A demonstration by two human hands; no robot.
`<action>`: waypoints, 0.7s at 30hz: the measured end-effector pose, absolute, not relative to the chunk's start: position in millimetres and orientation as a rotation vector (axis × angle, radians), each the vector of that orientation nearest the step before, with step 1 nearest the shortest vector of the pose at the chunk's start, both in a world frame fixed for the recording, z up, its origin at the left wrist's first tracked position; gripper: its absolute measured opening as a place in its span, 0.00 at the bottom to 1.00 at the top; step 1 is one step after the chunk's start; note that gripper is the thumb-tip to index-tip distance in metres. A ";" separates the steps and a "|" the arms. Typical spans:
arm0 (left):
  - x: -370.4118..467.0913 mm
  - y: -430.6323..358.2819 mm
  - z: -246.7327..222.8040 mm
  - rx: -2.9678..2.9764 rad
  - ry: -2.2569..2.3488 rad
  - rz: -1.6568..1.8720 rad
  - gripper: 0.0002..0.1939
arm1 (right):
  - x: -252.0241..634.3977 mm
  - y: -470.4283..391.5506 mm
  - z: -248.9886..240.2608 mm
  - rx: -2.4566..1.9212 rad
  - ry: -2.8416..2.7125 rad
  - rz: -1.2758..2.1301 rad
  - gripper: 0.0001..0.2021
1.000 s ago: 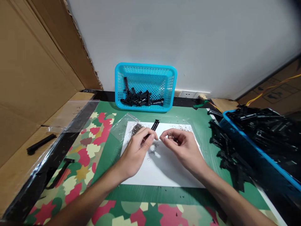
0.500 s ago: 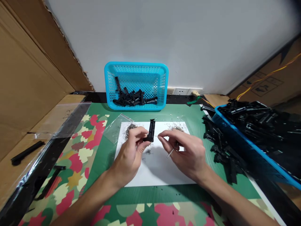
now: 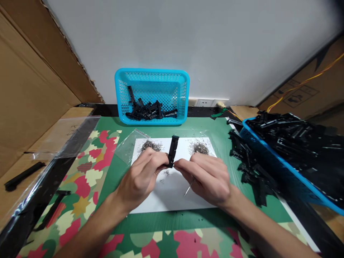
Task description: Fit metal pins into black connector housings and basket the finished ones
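My left hand point(image 3: 143, 175) is closed round the lower end of a narrow black plastic part point(image 3: 173, 148), held upright over a white sheet of paper point(image 3: 150, 202). My right hand point(image 3: 206, 177) is closed on a thin metal rod point(image 3: 189, 187), which sticks out below the fingers. Its thumb and index fingertips meet at the part's lower right edge; a tiny piece there is too small to make out. Behind the hands lie a left pile point(image 3: 151, 145) and a right pile point(image 3: 199, 147) of tiny wiry metal pieces, with a few more point(image 3: 166, 172) between the hands.
A blue basket point(image 3: 153, 71) with several black parts stands against the wall. At right, a larger blue bin point(image 3: 285, 157) is heaped with black parts, and more loose parts point(image 3: 254, 172) lie beside it. A clear plastic bag point(image 3: 126, 145) and long black pieces point(image 3: 25, 175) are at left.
My left hand has rolled over, turning the black part and tilting it slightly. My right hand has moved left, its fingertips now at the part's lower end. The view has shifted slightly.
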State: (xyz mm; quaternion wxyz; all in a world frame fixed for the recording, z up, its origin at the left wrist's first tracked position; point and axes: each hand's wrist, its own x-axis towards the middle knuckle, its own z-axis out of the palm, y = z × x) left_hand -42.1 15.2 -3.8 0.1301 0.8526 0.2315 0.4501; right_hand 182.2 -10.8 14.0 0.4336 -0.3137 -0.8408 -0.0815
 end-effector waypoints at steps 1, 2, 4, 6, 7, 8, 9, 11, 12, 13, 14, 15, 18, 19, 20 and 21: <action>-42.4 15.3 -4.4 2.488 0.668 1.305 0.18 | 182.2 -10.7 13.8 -0.780 -2.095 -0.203 0.08; -42.8 15.3 -4.9 2.495 0.663 1.303 0.18 | 181.9 -10.7 13.5 -0.781 -2.092 -0.199 0.08; -43.3 15.4 -5.9 2.500 0.658 1.296 0.18 | 180.7 -10.7 12.9 -0.781 -2.075 -0.178 0.08; -43.6 15.4 -6.5 2.508 0.654 1.293 0.18 | 178.7 -11.2 12.4 -0.783 -2.047 -0.143 0.08; -43.6 15.3 -6.5 2.513 0.653 1.293 0.17 | 177.6 -11.7 12.2 -0.790 -2.034 -0.120 0.08; -43.6 15.3 -6.2 2.517 0.652 1.294 0.17 | 176.4 -12.3 12.0 -0.799 -2.021 -0.095 0.09; -43.5 15.1 -5.8 2.520 0.651 1.295 0.17 | 175.3 -13.0 11.7 -0.810 -2.008 -0.070 0.09; -43.0 14.8 -4.4 2.515 0.655 1.298 0.17 | 173.2 -14.6 10.8 -0.826 -1.989 -0.017 0.10; -42.7 14.6 -3.6 2.511 0.656 1.303 0.17 | 172.4 -15.3 10.1 -0.832 -1.977 0.009 0.10; -42.4 14.4 -3.0 2.506 0.655 1.311 0.17 | 171.6 -15.9 9.1 -0.835 -1.962 0.033 0.10; -42.1 14.2 -2.7 2.501 0.655 1.320 0.17 | 171.0 -16.4 8.0 -0.837 -1.945 0.051 0.10; -41.9 14.1 -2.7 2.496 0.654 1.329 0.17 | 170.3 -16.8 6.9 -0.838 -1.928 0.065 0.10; -41.8 13.4 -4.2 2.469 0.643 1.348 0.17 | 168.4 -17.6 4.6 -0.833 -1.893 0.086 0.10; -41.8 13.0 -5.0 2.450 0.635 1.358 0.17 | 167.8 -17.9 4.4 -0.828 -1.887 0.089 0.09; -41.8 12.3 -5.6 2.427 0.626 1.371 0.17 | 167.3 -18.3 4.6 -0.821 -1.886 0.093 0.09; -41.6 11.5 -6.0 2.398 0.616 1.385 0.18 | 166.9 -18.6 5.2 -0.817 -1.884 0.095 0.09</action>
